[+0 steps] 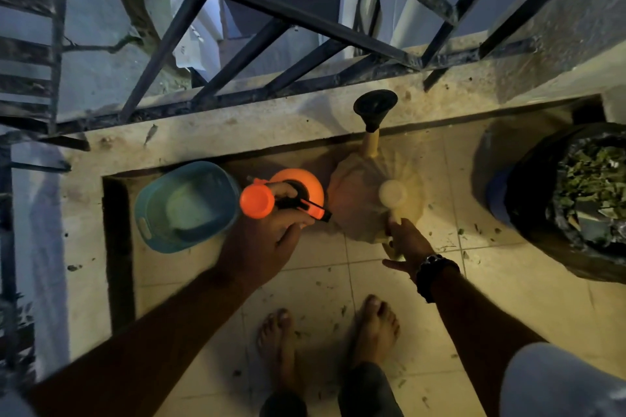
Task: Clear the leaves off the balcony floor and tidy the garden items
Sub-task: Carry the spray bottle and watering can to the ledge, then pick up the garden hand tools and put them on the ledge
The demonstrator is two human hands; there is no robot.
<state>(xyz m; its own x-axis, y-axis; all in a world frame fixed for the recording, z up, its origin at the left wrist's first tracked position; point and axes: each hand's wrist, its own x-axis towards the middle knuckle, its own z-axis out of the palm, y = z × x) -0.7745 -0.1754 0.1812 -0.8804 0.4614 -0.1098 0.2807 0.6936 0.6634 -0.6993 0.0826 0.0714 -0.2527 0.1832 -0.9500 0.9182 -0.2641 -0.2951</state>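
Head view, looking straight down at the balcony floor (423, 325). Three garden items stand in a row along the foot of the low ledge (237, 125): a blue tub (184, 205) on the left, an orange spray bottle (288, 193) in the middle, and a pale watering can (372, 200) on the right, each just beside the next.

The left hand (267, 240) reaches forward onto the spray bottle. Its fingers curl round the black and orange trigger handle at the top, so this grip is closed on the bottle, which appears to stand on the tiles close to the ledge.

The right hand (406, 244) is at the near side of the watering can, its fingertips touching or pinching the near end of the handle. Whether this grip is closed round it I cannot tell; the thumb sticks out to the side. The can's long axis runs away from the person, handle nearest, black rose (374, 108) at the far end resting over the ledge.

Each item lies directly ahead of its own hand, so neither arm needs to cross over.

A black bag (582, 200) of gathered leaves stands at the right, well apart from the can. Small leaf scraps (474, 230) lie scattered on the tiles, some around the bare feet (376, 325), so sweeping looks unfinished.
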